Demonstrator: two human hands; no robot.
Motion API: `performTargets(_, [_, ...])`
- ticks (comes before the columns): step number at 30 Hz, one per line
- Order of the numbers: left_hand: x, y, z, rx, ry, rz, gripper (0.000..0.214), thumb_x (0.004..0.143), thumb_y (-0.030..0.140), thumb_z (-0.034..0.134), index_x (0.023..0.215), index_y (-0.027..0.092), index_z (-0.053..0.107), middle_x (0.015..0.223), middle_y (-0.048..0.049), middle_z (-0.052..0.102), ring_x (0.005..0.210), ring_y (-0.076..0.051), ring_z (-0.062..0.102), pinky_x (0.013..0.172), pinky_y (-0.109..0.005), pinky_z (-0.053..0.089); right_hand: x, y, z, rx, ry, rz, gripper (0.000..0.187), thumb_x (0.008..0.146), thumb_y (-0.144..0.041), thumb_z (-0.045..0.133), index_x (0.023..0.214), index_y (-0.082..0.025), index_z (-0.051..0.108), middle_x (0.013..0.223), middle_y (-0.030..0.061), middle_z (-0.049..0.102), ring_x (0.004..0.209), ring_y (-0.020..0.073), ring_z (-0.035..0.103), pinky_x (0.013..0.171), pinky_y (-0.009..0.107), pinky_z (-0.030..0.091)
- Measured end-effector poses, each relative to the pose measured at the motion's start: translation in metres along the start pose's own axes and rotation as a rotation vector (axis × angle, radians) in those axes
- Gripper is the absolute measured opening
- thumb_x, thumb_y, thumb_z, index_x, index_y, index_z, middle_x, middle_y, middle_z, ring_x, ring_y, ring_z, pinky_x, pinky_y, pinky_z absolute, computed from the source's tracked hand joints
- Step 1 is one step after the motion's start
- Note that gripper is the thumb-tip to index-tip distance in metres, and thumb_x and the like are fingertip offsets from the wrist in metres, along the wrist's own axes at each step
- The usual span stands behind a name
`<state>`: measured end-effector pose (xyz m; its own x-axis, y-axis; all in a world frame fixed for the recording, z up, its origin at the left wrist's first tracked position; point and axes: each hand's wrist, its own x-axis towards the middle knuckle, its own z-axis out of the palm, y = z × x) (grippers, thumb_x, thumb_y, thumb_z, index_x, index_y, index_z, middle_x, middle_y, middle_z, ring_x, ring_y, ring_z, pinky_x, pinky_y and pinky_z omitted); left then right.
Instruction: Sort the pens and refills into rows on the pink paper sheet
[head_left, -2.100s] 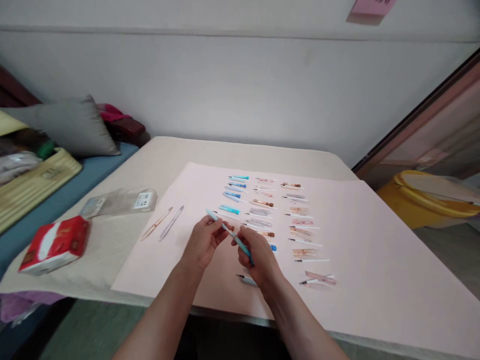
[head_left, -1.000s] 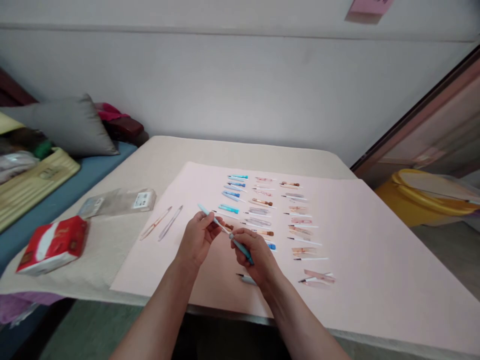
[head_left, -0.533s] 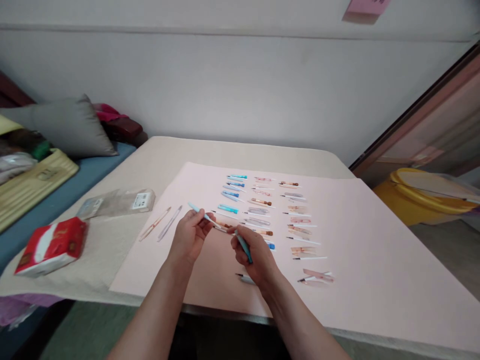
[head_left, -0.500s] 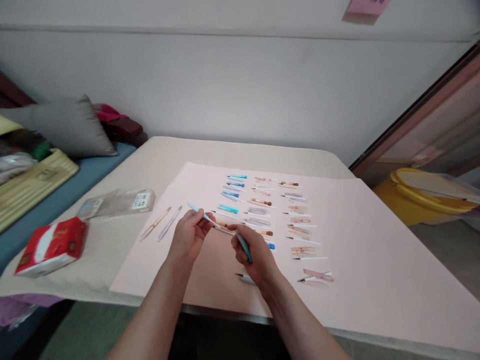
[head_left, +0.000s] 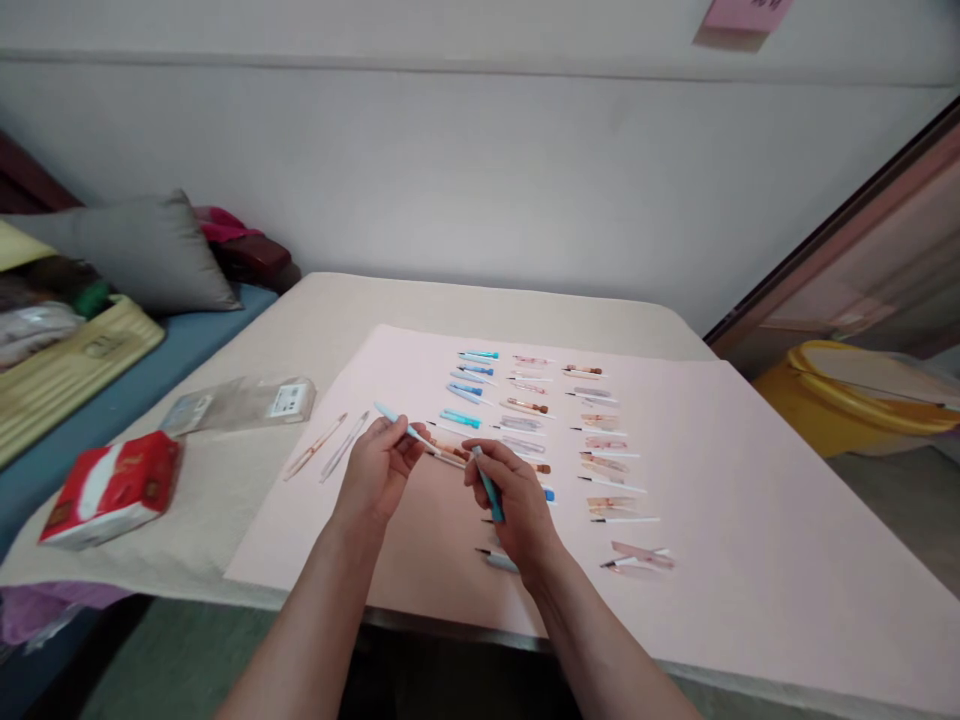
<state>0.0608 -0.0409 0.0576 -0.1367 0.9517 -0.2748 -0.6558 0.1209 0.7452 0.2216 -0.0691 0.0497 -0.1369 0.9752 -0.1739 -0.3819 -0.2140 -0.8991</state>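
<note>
My left hand (head_left: 379, 470) is closed in a pinch on a light blue pen barrel (head_left: 387, 412). A thin white stem, which looks like a refill, points from it toward the right. Across from it, my right hand (head_left: 517, 505) has its fingers wrapped round a teal pen part (head_left: 489, 488), held upright and tilted. The two pieces are apart. Beneath and beyond the hands lie rows of disassembled pens, among them a turquoise barrel (head_left: 460, 418) and a brown-capped pen (head_left: 528, 406). A grey-blue pen piece with a dark tip (head_left: 498, 560) lies just below my right hand.
Two whole-looking pens, one orange-tinted (head_left: 316, 447) and one pale grey (head_left: 344, 447), lie left on the pink sheet (head_left: 720, 500). Farther left are a clear plastic packet (head_left: 238, 406) and a red tissue pack (head_left: 112, 490). A yellow bin (head_left: 817, 410) stands at right.
My right hand has drawn slightly away from the white stem, and its teal part is turned more upright. My left hand keeps its hold. The view has shifted slightly.
</note>
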Motion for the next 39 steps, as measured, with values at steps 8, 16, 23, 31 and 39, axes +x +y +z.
performTargets(8, [0.005, 0.008, -0.007, -0.066, 0.075, 0.004, 0.005, 0.078, 0.010, 0.058, 0.074, 0.011, 0.055, 0.074, -0.0073, 0.063, 0.064, -0.010, 0.061, 0.053, -0.016, 0.051, 0.008, 0.012, -0.004, -0.032, 0.015, 0.026, 0.029, 0.078, -0.039, 0.057, 0.101, -0.022, 0.055, 0.086, 0.0040, 0.064, 0.068, 0.0128, 0.051, 0.060, 0.025, 0.040])
performTargets(16, [0.004, 0.010, -0.009, -0.107, 0.086, -0.012, 0.006, 0.078, 0.009, 0.058, 0.074, 0.012, 0.055, 0.074, -0.0081, 0.063, 0.063, -0.011, 0.062, 0.053, -0.016, 0.052, 0.024, 0.018, -0.003, -0.209, 0.018, -0.077, 0.016, 0.075, -0.033, 0.059, 0.083, -0.021, 0.051, 0.083, 0.0027, 0.065, 0.078, 0.0156, 0.054, 0.066, 0.027, 0.039])
performTargets(23, [0.007, 0.013, -0.013, -0.102, 0.074, -0.005, 0.007, 0.078, 0.008, 0.057, 0.073, 0.012, 0.054, 0.072, -0.0074, 0.063, 0.060, -0.009, 0.061, 0.052, -0.015, 0.052, 0.032, 0.028, -0.011, -0.725, -0.006, -0.211, 0.005, 0.075, -0.026, 0.054, 0.077, -0.022, 0.058, 0.066, -0.0030, 0.056, 0.062, 0.0127, 0.047, 0.058, 0.024, 0.033])
performTargets(31, [0.008, 0.016, -0.014, -0.121, 0.106, 0.007, 0.008, 0.078, 0.007, 0.056, 0.072, 0.012, 0.055, 0.071, -0.0072, 0.063, 0.061, -0.010, 0.062, 0.051, -0.015, 0.052, 0.036, 0.039, -0.001, -1.304, -0.139, -0.211, 0.017, 0.082, -0.021, 0.048, 0.091, -0.024, 0.061, 0.091, 0.0012, 0.063, 0.078, 0.0150, 0.055, 0.064, 0.024, 0.033])
performTargets(39, [0.009, 0.017, -0.015, -0.130, 0.118, 0.008, 0.008, 0.078, 0.006, 0.056, 0.072, 0.012, 0.055, 0.070, -0.0066, 0.063, 0.062, -0.011, 0.062, 0.050, -0.016, 0.052, 0.041, 0.051, 0.014, -1.702, -0.266, -0.245, 0.021, 0.085, -0.019, 0.045, 0.097, -0.022, 0.062, 0.099, 0.0067, 0.063, 0.091, 0.0213, 0.055, 0.071, 0.029, 0.035])
